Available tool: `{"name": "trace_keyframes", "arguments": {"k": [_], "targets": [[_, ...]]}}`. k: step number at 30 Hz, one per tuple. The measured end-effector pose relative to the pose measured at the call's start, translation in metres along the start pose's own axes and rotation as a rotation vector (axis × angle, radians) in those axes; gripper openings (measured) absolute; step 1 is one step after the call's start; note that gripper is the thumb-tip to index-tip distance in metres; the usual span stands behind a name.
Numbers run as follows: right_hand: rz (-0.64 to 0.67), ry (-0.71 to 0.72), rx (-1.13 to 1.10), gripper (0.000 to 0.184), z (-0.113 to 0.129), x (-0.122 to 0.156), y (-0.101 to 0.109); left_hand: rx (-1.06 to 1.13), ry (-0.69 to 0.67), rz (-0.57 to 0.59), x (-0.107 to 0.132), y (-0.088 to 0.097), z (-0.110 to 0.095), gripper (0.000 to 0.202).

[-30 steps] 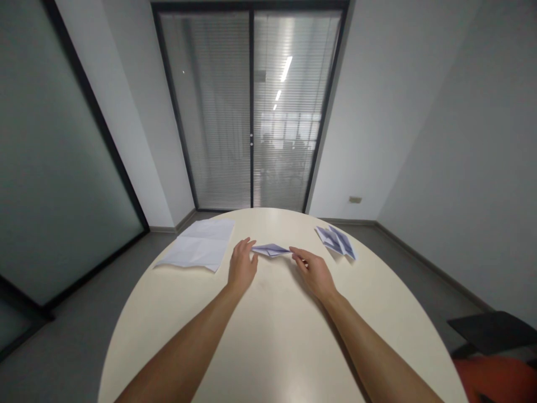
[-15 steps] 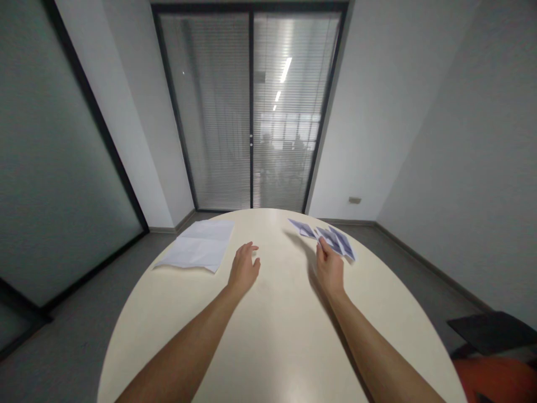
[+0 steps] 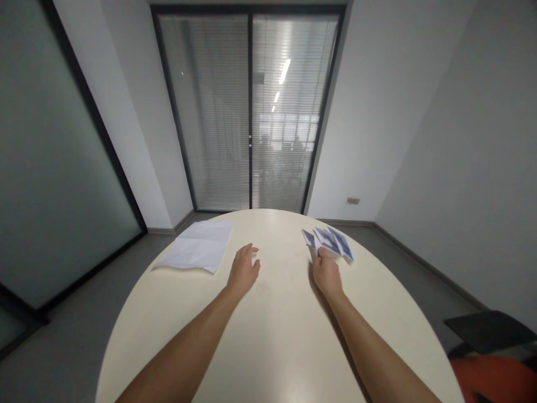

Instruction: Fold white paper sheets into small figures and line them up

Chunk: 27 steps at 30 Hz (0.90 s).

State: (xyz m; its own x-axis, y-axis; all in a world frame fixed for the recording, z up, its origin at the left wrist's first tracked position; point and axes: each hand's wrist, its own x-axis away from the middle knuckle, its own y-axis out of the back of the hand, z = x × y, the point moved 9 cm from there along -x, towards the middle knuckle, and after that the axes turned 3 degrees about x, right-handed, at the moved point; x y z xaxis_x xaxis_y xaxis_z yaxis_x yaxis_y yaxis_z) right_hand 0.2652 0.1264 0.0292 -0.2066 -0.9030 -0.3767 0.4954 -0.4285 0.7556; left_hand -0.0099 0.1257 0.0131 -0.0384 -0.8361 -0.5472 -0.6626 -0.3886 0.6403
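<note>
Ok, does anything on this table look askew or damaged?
Nothing seems spilled or torn. The white paper at the left of the table looks slightly odd: it is creased across, its near edge wavy rather than flat. The folded paper in the right hand shows nothing clearly wrong.

We note two bare forearms: left forearm [image 3: 184,344] and right forearm [image 3: 375,344], uncovered from the wrists [image 3: 231,291] to the lower edge of our view. Both we record as long and smooth in outline, broadest near the bottom, tapering evenly to the narrow wrists. Left hand [image 3: 243,271]: bare; we make out slim fingers [image 3: 245,251], rounded at the tips, and a shorter, blunt thumb [image 3: 256,267]. Right hand [image 3: 328,274]: bare as well, compact and rounded; its far fingertips are largely hidden from us. Nails and finer markings: too small for us to tell.
</note>
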Motion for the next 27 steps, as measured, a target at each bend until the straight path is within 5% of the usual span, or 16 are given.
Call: {"name": "trace_keyframes", "arguments": {"k": [5, 13, 19, 27], "targets": [[0.116, -0.033, 0.280, 0.029, 0.005, 0.005, -0.001, 0.010, -0.010, -0.003, 0.000, -0.001, 0.001, 0.031], [0.163, -0.162, 0.434, 0.039, -0.002, 0.005, 0.011, 0.018, -0.022, -0.005, 0.000, -0.003, 0.003, 0.031], [0.035, -0.021, 0.389, 0.044, 0.010, 0.006, 0.015, -0.042, 0.000, 0.041, 0.000, 0.000, -0.003, 0.030], [-0.085, 0.181, 0.468, 0.039, 0.037, 0.010, 0.021, -0.434, 0.053, 0.142, 0.004, 0.011, -0.021, 0.039]]}}
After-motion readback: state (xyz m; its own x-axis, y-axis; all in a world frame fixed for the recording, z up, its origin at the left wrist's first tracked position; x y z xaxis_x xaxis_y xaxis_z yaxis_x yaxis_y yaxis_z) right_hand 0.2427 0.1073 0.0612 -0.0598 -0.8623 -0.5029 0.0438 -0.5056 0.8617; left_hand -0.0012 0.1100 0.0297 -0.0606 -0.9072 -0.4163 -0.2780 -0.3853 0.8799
